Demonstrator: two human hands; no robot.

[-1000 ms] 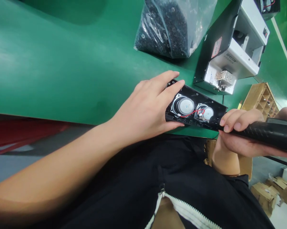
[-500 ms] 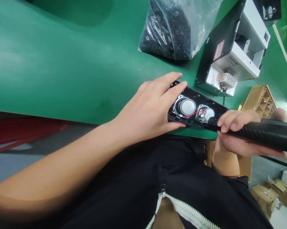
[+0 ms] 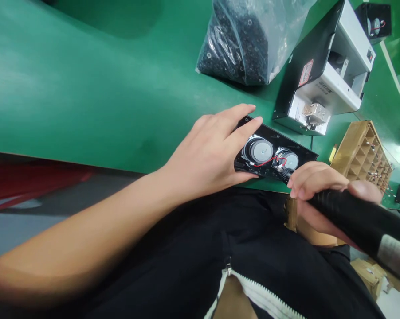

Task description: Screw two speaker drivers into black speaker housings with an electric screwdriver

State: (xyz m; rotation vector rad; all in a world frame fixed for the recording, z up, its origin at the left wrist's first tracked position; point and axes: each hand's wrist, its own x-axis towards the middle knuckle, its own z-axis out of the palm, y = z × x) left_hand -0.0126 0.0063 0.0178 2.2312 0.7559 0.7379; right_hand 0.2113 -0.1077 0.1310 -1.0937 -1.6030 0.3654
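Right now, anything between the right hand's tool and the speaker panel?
Nothing visible: the black tool in the right hand overlaps the speaker panel in view. A red wire shows close to its tip; contact unclear.

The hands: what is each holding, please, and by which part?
Left hand: speaker housing, by its left end. Right hand: black tool, by its front part.

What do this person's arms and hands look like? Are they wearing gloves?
No gloves! The left grip and right grip are plain bare hands, with no ring or watch showing. The left forearm is bare too, with no sleeve in view. The clothes are black, with a white zip.
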